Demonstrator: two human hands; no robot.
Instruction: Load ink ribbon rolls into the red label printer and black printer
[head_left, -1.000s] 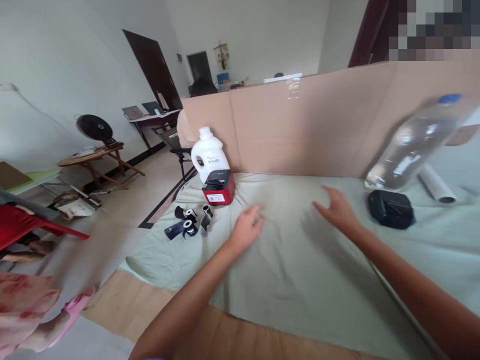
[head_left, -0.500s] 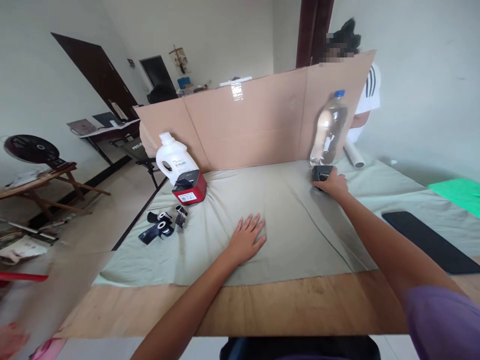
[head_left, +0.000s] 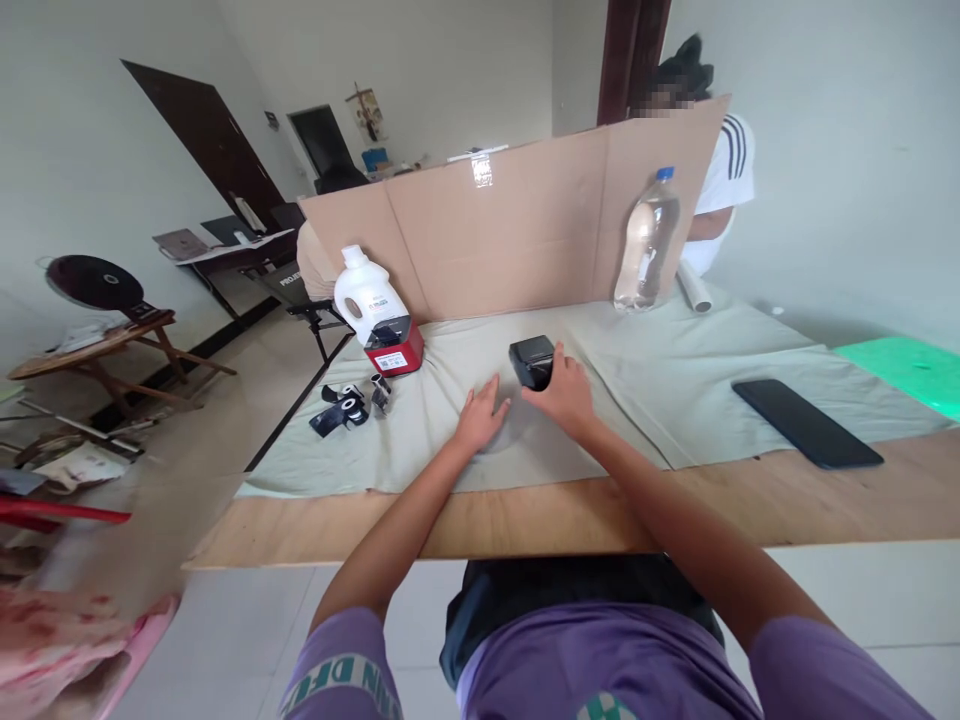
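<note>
My right hand [head_left: 567,398] is closed around the right side of a small black box-shaped device [head_left: 531,352] over the middle of the cloth; its kind I cannot make out. Just left of the device, my left hand [head_left: 480,418] rests on the green-grey cloth [head_left: 450,465] with its fingers apart and nothing in it. A red and black box [head_left: 396,352] with a white label stands farther left, in front of a white jug with a handle [head_left: 369,292]. Near it lie several small rolls of black film or tape [head_left: 346,408].
An upright cardboard sheet [head_left: 502,240] closes off the back of the table. Before it stands a large clear bottle [head_left: 649,245] with a blue cap, beside a white tube [head_left: 694,288]. A dark phone [head_left: 806,422] lies at right, near a green sheet [head_left: 900,368]. A person [head_left: 731,170] is behind the cardboard.
My right hand has brought the black device from beside the clear bottle leftward to the middle of the cloth. My left hand stays open on the cloth. The camera view has shifted.
</note>
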